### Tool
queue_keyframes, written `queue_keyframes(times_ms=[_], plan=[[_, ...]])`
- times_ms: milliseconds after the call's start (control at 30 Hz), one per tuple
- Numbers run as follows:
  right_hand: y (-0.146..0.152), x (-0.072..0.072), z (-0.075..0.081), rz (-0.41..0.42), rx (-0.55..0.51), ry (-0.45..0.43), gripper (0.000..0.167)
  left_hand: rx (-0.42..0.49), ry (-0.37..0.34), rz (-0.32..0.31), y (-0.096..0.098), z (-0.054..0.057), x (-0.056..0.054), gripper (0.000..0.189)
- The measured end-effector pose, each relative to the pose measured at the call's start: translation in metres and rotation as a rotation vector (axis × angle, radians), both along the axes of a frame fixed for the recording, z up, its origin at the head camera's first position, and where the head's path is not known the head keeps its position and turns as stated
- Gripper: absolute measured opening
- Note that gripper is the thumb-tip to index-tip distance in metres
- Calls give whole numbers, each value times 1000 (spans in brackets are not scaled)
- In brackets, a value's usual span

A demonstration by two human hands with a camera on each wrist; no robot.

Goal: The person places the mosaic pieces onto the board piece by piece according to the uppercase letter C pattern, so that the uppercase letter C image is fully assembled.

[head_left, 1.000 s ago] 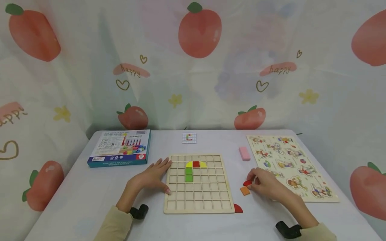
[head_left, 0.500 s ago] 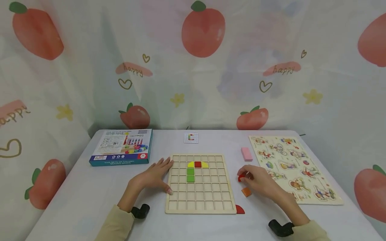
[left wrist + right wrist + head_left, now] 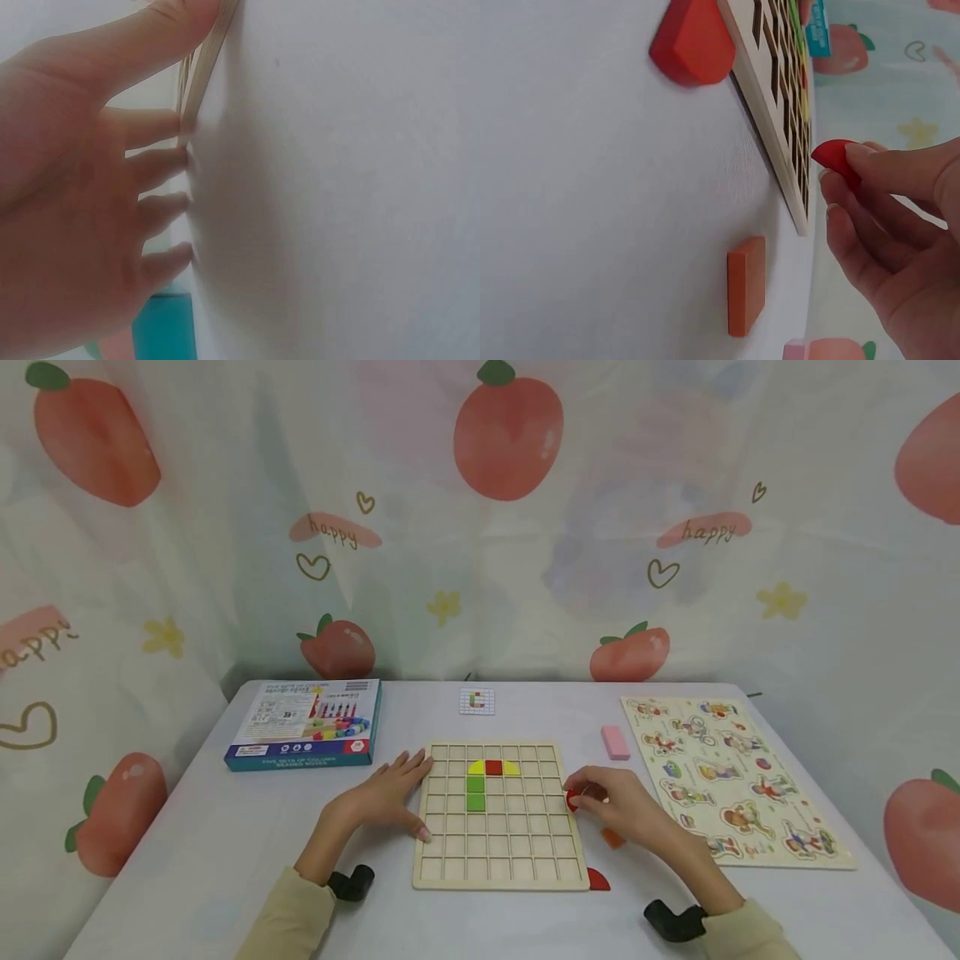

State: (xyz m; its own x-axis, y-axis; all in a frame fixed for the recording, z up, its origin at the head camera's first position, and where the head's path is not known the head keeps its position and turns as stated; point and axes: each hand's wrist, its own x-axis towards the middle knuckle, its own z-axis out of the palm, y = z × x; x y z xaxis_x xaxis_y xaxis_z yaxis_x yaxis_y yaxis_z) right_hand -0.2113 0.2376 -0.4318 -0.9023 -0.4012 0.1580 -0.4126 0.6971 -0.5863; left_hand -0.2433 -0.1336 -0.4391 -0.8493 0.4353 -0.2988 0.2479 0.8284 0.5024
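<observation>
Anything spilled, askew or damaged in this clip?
Nothing spilled or visibly damaged. The placed tiles sit neatly in the board. Only an orange tile and a red piece lie loose beside it, set at angles, probably just awaiting placement.

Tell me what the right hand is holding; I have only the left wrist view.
Observer: The right hand pinches a curved red piece between its thumb and fingers.

Operator: Now name what sits between the yellow pieces on the grid board, if there are any.

Observer: A red square sits between the two of them.

Operator: Report anything on the table by the board's near right corner.

Observer: A loose red piece with a curved edge lies right beside that corner.
</observation>
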Motion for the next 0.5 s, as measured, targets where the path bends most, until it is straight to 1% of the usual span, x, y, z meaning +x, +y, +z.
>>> queue_keyframes(times_ms=[233, 500], plan=[[-17, -3, 1, 69, -43, 4, 17, 7, -1, 8, -1, 0, 0, 114], [-38, -7, 1, 97, -85, -71, 19, 5, -2, -1, -1, -2, -2, 113]])
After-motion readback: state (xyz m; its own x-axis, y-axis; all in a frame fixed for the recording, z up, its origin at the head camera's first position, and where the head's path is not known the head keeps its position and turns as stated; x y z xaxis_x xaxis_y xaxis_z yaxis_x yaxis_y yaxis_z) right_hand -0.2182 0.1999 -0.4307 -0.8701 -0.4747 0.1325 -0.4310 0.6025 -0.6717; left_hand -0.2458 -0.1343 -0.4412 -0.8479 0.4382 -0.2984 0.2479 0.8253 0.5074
